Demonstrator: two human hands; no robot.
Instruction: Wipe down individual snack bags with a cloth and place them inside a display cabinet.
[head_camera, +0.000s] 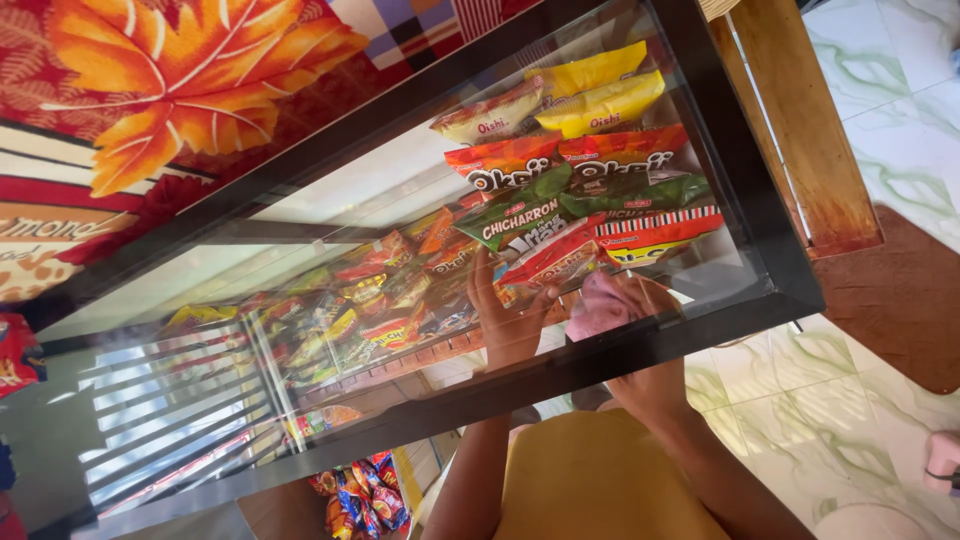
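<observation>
Pressing flat against the glass display case (400, 190) at lower centre, the left hand (505, 315) spreads its fingers open, while the right hand (640, 300) just beside it grips a pink cloth (600, 305) beneath snack packets (580, 170).

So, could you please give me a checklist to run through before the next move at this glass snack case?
1. Pink cloth held in right hand: ok.
2. Left hand touching the red snack packet: ok; grip cannot tell.
3. Green snack packets lying in their row: ok.
4. Yellow snack packets undisturbed: ok.
5. Glass panel free of smears: cannot tell, reflections cover it.
</observation>
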